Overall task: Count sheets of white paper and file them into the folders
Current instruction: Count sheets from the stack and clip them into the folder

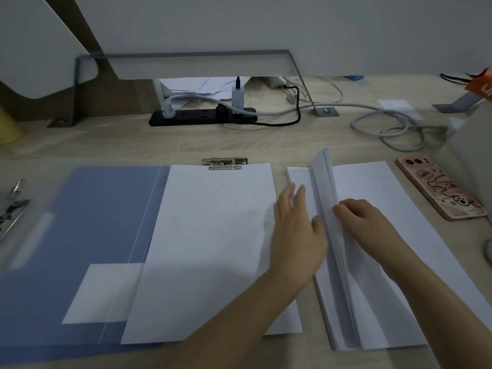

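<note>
An open blue folder [80, 235] lies flat on the desk at the left. White sheets [207, 249] rest on its right half under a metal clip [225, 163]. To the right lies a stack of white paper [386, 235]. My right hand [364, 222] pinches the left edges of several sheets and holds them raised on edge above the stack. My left hand [298, 230] lies with fingers straight across the gap between the filed sheets and the stack, its thumb against the raised sheets.
A phone in a pink case [442, 187] lies right of the stack. A black power strip [202, 117] with plugs and grey cables [394, 129] sits behind. A grey box [468, 155] stands at the right, and another folder's clip [13, 206] shows at the left edge.
</note>
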Tool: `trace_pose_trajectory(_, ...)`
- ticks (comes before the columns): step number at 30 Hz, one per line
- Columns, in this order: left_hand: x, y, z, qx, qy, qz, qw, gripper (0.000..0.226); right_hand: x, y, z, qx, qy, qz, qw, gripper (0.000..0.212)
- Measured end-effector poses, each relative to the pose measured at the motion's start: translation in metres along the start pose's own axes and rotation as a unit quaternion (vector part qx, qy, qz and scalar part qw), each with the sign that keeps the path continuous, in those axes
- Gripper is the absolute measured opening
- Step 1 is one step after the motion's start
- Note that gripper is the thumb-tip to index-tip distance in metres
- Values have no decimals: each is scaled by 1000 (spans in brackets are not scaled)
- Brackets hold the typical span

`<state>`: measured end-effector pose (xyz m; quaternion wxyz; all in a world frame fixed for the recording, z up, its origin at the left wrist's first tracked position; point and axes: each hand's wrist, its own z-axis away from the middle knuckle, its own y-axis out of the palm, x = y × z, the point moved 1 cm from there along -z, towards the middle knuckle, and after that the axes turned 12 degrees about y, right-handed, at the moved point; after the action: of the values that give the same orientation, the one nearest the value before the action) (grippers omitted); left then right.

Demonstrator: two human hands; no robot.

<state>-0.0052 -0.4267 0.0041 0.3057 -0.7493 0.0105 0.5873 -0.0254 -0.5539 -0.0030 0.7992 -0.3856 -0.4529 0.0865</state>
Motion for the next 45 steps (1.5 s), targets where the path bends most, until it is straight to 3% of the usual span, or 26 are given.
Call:
trace_pose_trajectory(4,-3,15,-2,101,-132,188,968,58,0,-3,0,13,10,-54,998,29)
trace_pose_trajectory(8,10,27,-11,81,-177,147,970,47,-2,-7,-2,43,44,-114,992,45)
trace_pose_trajectory(12,9,34,-11,53,-179,66,980,43,-2,-6,0,38,31,-85,995,35)
trace_pose_trajectory(15,2,22,-10,50,-174,76,981,34,2,-15,-6,15,22,-102,994,29)
trace_pose_trajectory(16,0,17,-10,30,-165,99,981,28,-1,-20,-5,0,26,-113,993,31)
trace_pose_trajectory(17,9,-31,-3,-46,-138,139,980,23,37,-9,1,0,-24,-92,995,36)
trace_pose_trajectory(20,-3,-73,-6,-80,-69,194,975,24,48,-26,-2,-70,-3,-74,995,57)
trace_pose_trajectory(22,-4,-97,-3,-90,-58,205,973,29,40,-32,3,-31,35,-126,991,57)
trace_pose_trajectory(24,-2,-119,1,-94,-59,209,972,29,40,-37,17,87,68,-247,963,39)
trace_pose_trajectory(26,3,-140,6,-108,-76,212,968,23,45,-33,29,199,54,-319,925,27)
trace_pose_trajectory(28,17,-169,16,-145,-91,199,965,19,64,-12,43,261,19,-322,910,26)
trace_pose_trajectory(36,84,-281,58,-221,-146,124,956,9,137,101,84,286,-10,-335,898,28)
trace_pose_trajectory(41,133,-361,87,-347,-146,-28,926,17,160,159,102,280,27,-325,903,29)
trace_pose_trajectory(45,162,-398,97,-323,-171,-59,929,29,171,191,115,270,44,-322,906,27)
